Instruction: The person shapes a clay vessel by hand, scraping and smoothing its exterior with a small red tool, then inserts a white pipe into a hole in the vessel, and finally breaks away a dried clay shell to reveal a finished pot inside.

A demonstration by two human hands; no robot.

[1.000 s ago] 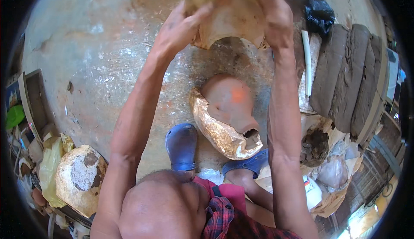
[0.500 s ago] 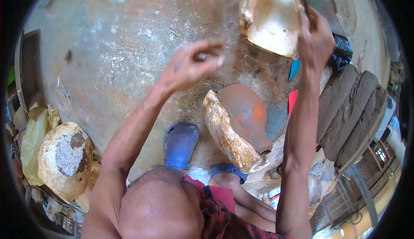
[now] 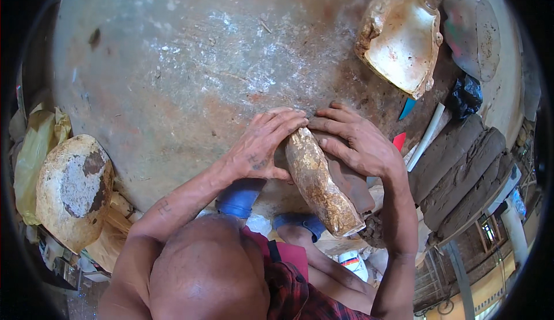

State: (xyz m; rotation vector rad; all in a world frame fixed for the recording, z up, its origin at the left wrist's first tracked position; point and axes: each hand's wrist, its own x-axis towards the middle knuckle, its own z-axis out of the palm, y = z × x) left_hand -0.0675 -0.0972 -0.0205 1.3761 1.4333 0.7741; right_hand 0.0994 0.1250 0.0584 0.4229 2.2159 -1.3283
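My left hand (image 3: 259, 144) grips a mottled, cream-and-brown mold half (image 3: 316, 184) on its left side, fingers over the far end and thumb lower down. In this mold lies a brown clay pot (image 3: 350, 182) with a rounded body and a narrower near end, partly covered by my right hand (image 3: 360, 141). That hand is cupped over the pot's far part, with fingers spread and their tips close to my left fingers. Farther off at the right lies a second mold half (image 3: 404, 46), hollow side up, with nothing in it.
Thick dark clay slabs (image 3: 461, 173) lie on a board at the right. Near them are a pale stick (image 3: 426, 137), a black plastic bag (image 3: 466, 96), a red piece (image 3: 399, 141) and a teal piece (image 3: 407, 108). A whitish rounded form (image 3: 75, 193) stands at the left.
My right hand has left the second mold half at the upper right and come down onto the clay pot. My left hand has moved onto the mold, which is now tilted to the right.
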